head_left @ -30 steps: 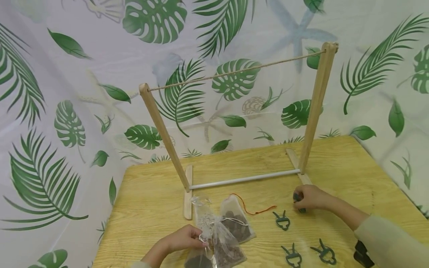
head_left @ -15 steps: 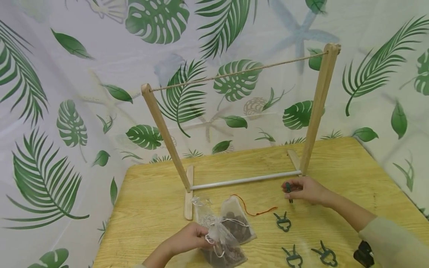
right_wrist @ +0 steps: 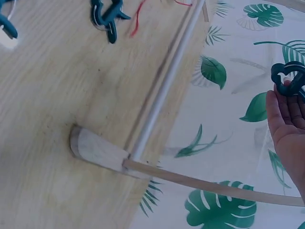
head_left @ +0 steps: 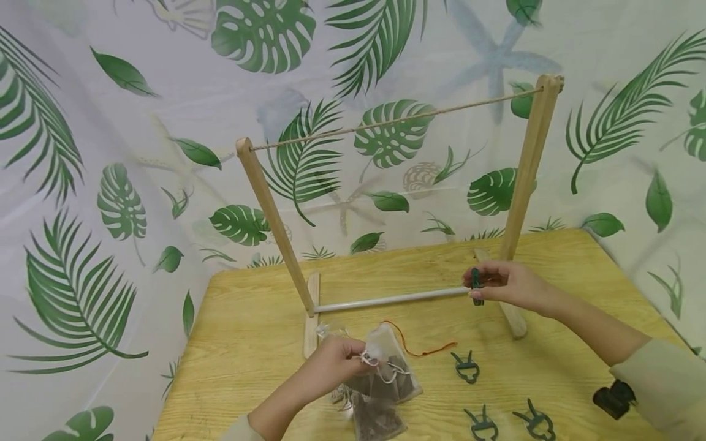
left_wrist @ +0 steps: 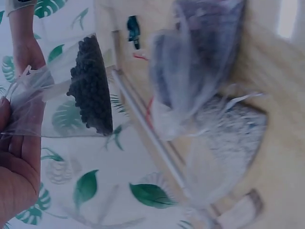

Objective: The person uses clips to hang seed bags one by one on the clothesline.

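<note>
My left hand (head_left: 333,364) pinches the gathered, drawstring neck of a sheer mesh bag (left_wrist: 90,88), which hangs lifted with dark pellets in its bottom. Below it on the table lie more sheer bags: one with brownish bits (head_left: 379,419), one with dark stones (head_left: 407,384), and one with whitish grit (left_wrist: 236,133). My right hand (head_left: 513,285) holds a dark green plastic clip (head_left: 477,289) between thumb and fingers, raised near the right end of the white rod. Three similar clips (head_left: 467,370) lie on the table between the bags and my right sleeve.
A wooden frame stands at the back, with a left post (head_left: 276,229), a right post (head_left: 526,165), a twine line (head_left: 397,118) across the top and a white rod (head_left: 391,300) low down. A red cord (head_left: 423,353) lies by the bags. The table (head_left: 237,343) meets a leaf-print cloth.
My left hand has raised one bag from the pile and moved right and up. My right hand has lifted its clip up and slightly left, off the table.
</note>
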`<state>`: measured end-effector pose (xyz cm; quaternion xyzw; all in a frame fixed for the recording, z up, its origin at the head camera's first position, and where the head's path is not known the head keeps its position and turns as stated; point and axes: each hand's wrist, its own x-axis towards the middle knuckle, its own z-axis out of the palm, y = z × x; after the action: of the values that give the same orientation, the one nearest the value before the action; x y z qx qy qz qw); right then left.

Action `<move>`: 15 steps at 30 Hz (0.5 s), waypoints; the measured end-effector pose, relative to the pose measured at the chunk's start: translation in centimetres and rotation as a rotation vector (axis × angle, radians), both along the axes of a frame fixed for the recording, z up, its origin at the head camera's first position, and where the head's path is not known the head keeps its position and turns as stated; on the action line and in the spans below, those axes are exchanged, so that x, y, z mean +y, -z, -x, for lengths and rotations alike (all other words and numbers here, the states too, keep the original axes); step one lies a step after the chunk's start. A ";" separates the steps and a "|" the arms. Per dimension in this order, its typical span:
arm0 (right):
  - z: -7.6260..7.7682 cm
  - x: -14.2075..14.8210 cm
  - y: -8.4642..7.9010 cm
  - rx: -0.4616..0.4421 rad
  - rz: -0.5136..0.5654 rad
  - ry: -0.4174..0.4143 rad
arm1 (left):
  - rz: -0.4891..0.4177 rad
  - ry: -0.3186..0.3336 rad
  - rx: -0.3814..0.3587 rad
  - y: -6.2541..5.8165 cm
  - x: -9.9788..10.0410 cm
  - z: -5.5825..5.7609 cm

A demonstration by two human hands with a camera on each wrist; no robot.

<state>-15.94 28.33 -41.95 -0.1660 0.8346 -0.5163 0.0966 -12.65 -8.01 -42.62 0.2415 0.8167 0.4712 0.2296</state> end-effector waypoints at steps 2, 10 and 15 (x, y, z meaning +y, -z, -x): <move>0.0 0.3 -0.8 0.014 -0.022 0.002 | 0.011 -0.020 0.062 -0.9 0.5 0.1; -0.3 1.3 -4.8 0.063 -0.068 0.005 | -0.040 -0.188 0.193 -3.4 2.5 1.3; 0.0 1.4 -7.4 0.160 -0.071 -0.007 | -0.116 -0.179 0.065 -5.0 3.5 2.4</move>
<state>-15.89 29.76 -34.54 -0.2061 0.8569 -0.4711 0.0370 -15.06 -4.56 -37.67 0.1955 0.8134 0.5282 0.1457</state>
